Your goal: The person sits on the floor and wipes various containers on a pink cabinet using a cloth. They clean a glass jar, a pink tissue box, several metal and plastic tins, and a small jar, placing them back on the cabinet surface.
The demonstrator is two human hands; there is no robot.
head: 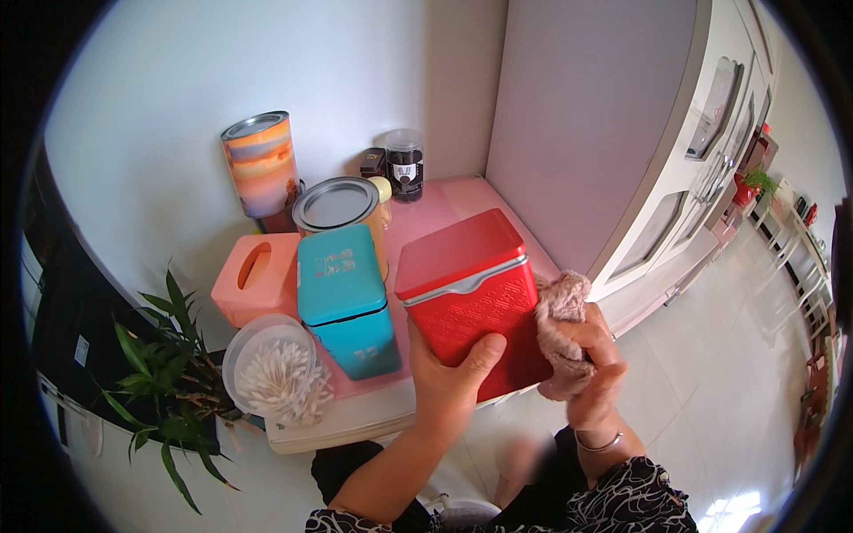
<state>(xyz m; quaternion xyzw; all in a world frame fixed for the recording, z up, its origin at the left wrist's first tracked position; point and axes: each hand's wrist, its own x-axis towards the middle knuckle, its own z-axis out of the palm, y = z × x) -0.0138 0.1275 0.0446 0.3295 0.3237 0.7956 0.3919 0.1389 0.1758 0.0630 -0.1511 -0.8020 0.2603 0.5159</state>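
Observation:
A red lidded tin box [470,300] is held tilted above the front part of a small table, gripped by my left hand [443,386] with the thumb across its near face. My right hand [596,373] presses a bunched pinkish-brown cloth [563,326] against the right side of the box. The box's lid is on. Just left of it stands a teal lidded tin [346,293], also with its lid on. My fingers behind and under the red box are hidden.
On the pink-covered table [453,200] stand a pink tissue box [256,273], a tub of cotton swabs [273,366], a wide metal-lidded can [340,203], a tall sunset-patterned can [261,163] and a dark-filled jar [405,166]. A leafy plant [173,373] is at left, a white cabinet [700,166] at right.

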